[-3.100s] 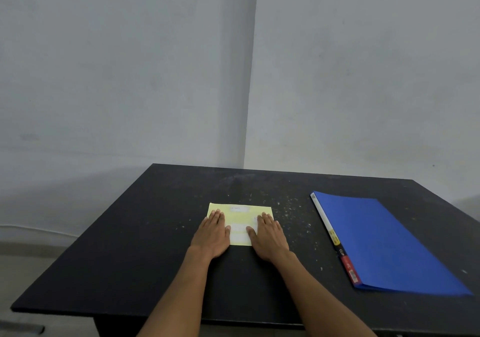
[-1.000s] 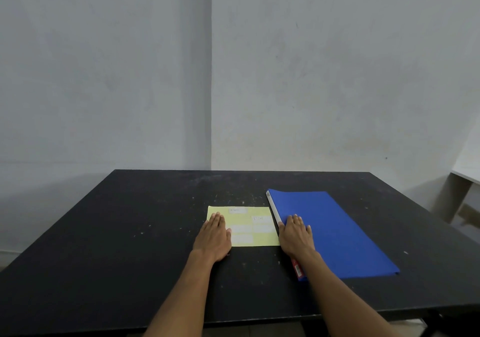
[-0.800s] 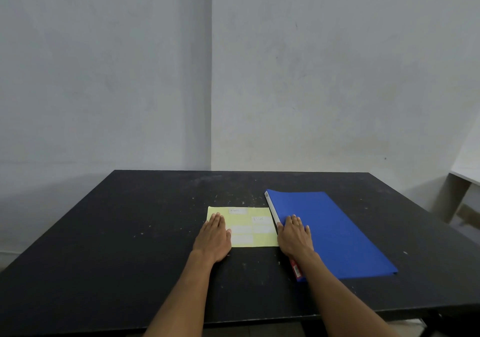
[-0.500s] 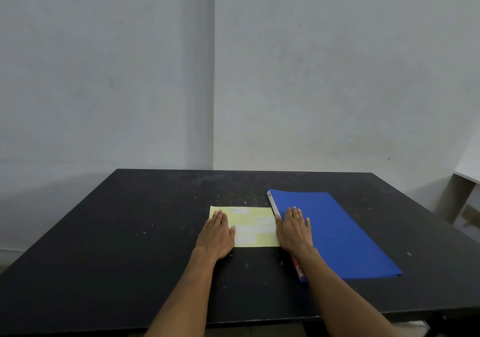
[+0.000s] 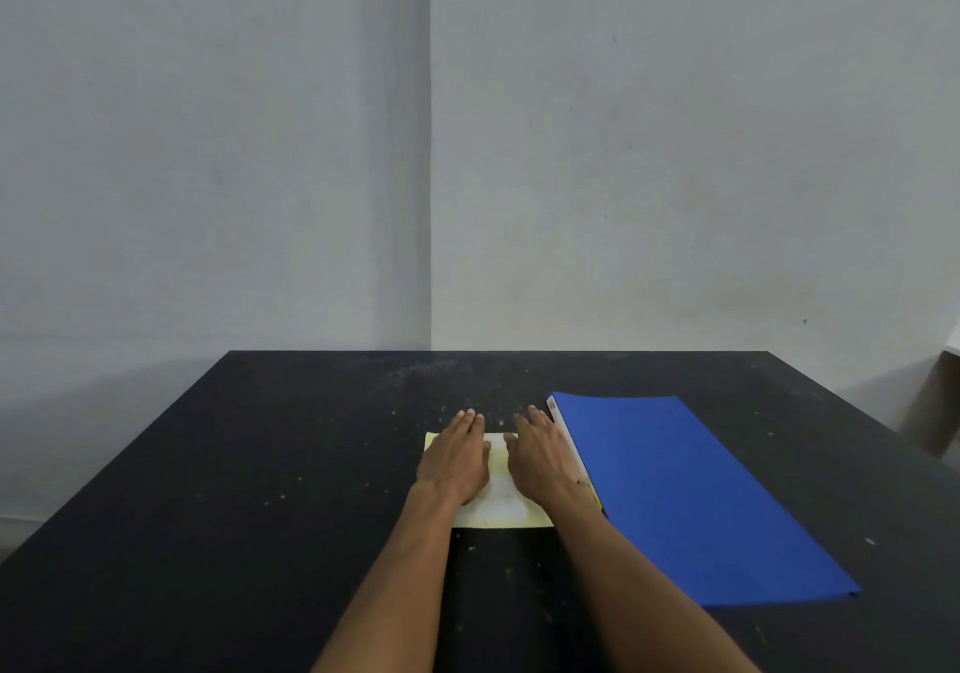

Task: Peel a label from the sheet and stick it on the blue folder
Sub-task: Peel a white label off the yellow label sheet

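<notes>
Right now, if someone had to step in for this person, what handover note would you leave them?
Left hand: flat and open on the left part of the yellow label sheet, holding nothing.
Right hand: flat and open on the sheet's right part, beside the spine of the blue folder, holding nothing.
The sheet lies flat on the black table; the closed folder lies directly to its right.
Done: nothing is peeled; no label shows on the folder.
Left: lift a label's corner, peel it off, press it onto the folder cover.

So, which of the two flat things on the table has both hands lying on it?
The yellow label sheet. The left hand and right hand lie flat on it, while the blue folder lies beside it to the right, uncovered.
</notes>
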